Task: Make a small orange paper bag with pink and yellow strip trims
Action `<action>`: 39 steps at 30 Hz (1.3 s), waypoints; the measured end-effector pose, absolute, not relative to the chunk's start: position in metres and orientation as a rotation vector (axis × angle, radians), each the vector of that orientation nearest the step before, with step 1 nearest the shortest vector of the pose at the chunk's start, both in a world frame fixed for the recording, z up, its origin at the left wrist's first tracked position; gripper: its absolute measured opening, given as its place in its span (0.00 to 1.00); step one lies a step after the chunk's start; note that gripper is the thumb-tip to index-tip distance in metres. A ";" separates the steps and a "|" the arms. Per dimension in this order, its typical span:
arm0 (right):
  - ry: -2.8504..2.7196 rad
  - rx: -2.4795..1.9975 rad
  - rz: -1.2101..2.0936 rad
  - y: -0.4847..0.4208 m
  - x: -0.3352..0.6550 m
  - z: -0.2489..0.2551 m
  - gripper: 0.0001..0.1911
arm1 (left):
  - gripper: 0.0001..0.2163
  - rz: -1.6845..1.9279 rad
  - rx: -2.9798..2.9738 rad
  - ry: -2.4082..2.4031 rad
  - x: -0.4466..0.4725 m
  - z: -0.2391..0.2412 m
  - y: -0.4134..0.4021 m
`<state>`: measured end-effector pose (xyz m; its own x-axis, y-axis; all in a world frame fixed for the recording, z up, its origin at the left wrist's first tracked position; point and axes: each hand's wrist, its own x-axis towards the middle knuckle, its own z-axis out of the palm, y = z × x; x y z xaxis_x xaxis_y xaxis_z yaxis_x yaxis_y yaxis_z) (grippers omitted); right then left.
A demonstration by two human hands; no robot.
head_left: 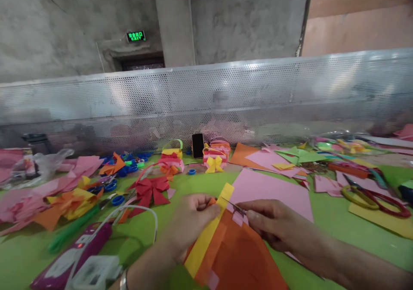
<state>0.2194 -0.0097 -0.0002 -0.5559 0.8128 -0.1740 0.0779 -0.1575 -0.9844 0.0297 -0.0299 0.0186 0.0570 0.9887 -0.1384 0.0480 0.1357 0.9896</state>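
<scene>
My left hand [196,221] pinches a long yellow paper strip [203,242] between thumb and fingers, with a bit of orange paper at the fingertips. The strip slants from lower left to upper right. My right hand [277,221] is closed on small scissors [237,208], whose thin metal tip reaches to the strip's right edge near its upper end; their handles are hidden in the fingers. Under both hands lies orange paper [248,255], with small pink pieces [238,218] on it. A large pink sheet [274,189] rests on the green tabletop behind my right hand.
A purple case [72,255] with a white cable and white plug [97,273] lies at the left. Red bows [151,191], a phone [198,146] and small paper baskets [216,156] stand further back. Large scissors [377,197] lie right. A perforated metal panel [206,96] borders the table.
</scene>
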 end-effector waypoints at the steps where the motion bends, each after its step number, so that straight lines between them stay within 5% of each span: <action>1: -1.568 -1.012 1.783 -0.010 0.219 0.000 0.21 | 0.08 1.033 1.155 1.240 0.030 0.018 -0.030; 39: -1.354 -1.059 1.886 -0.014 0.216 -0.006 0.23 | 0.12 1.014 0.995 1.125 0.039 0.017 -0.034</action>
